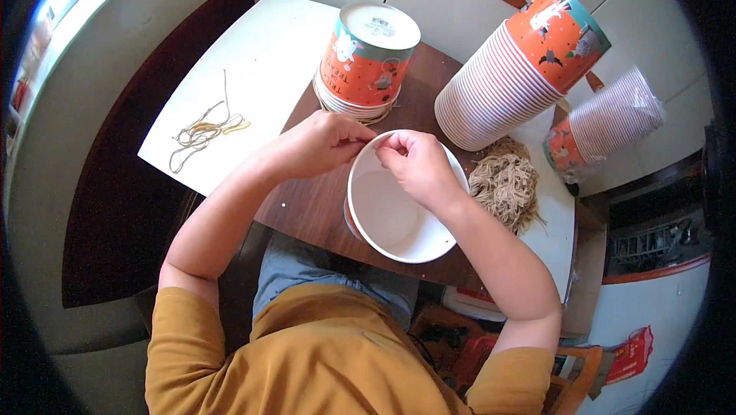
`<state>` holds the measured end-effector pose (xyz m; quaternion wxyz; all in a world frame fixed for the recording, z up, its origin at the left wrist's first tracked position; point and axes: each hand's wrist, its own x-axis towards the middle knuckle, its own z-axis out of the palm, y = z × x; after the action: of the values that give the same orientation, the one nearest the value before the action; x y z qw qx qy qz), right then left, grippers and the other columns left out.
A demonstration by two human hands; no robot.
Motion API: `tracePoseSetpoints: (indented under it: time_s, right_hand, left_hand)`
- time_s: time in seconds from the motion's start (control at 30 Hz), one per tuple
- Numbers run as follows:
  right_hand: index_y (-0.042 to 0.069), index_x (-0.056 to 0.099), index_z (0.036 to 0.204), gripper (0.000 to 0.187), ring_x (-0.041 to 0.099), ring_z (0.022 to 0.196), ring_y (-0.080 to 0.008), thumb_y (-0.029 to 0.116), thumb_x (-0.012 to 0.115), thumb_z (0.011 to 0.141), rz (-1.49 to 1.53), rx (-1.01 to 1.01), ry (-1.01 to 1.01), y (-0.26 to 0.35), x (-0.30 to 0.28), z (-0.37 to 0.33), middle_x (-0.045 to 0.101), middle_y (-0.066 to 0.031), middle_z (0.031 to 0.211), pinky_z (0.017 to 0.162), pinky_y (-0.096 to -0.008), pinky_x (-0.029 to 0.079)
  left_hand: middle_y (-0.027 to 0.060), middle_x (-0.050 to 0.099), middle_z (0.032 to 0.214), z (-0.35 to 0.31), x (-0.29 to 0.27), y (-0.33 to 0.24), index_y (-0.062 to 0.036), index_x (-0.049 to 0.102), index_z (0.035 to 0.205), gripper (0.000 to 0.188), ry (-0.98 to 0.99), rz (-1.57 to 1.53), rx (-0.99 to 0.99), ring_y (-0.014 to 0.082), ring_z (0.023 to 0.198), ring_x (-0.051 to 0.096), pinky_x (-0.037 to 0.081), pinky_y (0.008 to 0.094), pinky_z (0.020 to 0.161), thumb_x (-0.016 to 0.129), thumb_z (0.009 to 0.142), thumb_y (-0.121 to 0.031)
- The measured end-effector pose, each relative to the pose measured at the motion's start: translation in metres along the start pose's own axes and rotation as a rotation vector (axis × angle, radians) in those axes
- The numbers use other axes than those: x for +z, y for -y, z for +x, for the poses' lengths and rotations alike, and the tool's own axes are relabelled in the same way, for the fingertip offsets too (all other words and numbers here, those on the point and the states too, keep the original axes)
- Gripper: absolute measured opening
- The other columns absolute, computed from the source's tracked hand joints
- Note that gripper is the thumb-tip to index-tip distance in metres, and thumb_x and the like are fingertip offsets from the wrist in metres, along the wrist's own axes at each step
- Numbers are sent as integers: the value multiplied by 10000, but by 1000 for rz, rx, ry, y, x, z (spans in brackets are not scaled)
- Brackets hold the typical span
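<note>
A white-lined paper bucket (pixel 391 219) stands at the table's near edge in front of me, tilted so its open mouth faces me. My left hand (pixel 326 147) is closed, its fingertips pinched at the far left of the rim from outside. Whatever lies between those fingertips is too small to make out. My right hand (pixel 422 166) reaches over the mouth and pinches the far rim, thumb on the inner side. Beyond my hands, a few nested orange and teal buckets (pixel 366 70) stand upside down, cord lying round their base.
A tall leaning stack of nested buckets (pixel 506 82) stands at the back right, beside a plastic-wrapped stack (pixel 606 124). A tangled heap of beige cord (pixel 506 185) lies right of the bucket. Loose cord pieces (pixel 205 131) lie on the white tabletop (pixel 253 55) at left.
</note>
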<state>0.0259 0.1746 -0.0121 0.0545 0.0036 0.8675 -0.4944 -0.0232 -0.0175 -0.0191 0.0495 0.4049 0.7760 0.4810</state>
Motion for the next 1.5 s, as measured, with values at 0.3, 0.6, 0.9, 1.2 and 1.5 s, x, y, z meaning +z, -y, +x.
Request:
tracePoseSetpoints:
  time_s: [0.3,0.6,0.9,1.2,1.5]
  right_hand:
    - [-8,673,814,192,659,695,-172,181,658,845,-120,12,35,3,-4,-4,677,-117,724,657,-341,522]
    - [-43,526,1257,789,662,788,-251,474,777,717,-488,51,337,68,-64,-84,654,-174,900,733,-351,522]
    - [47,519,839,251,624,714,-302,181,724,783,-767,-396,53,43,-18,-121,560,-121,785,603,-392,516]
    - [78,533,818,179,589,677,-287,124,704,792,-772,-513,-237,25,-18,-111,515,-91,745,576,-381,490]
    - [67,588,907,134,544,597,-233,120,684,829,-615,-723,-494,15,26,-112,502,-58,718,529,-345,455]
  left_hand:
    - [163,635,810,-6,6,-2,24,655,904,116,5,118,134,303,756,641,510,388,689,607,812,-28]
    - [121,584,804,-34,8,-24,31,612,809,116,-149,-41,-147,210,699,588,473,315,635,546,803,-64]
    - [104,629,956,-43,31,-30,36,598,868,122,-282,-508,71,120,775,573,479,254,703,492,873,-24]
    - [56,679,875,-47,41,-26,14,643,985,180,-152,-899,-183,78,750,586,488,231,684,548,970,-139]
    - [101,655,883,-45,53,-33,0,666,988,157,-167,-231,232,192,787,664,527,292,698,668,830,2]
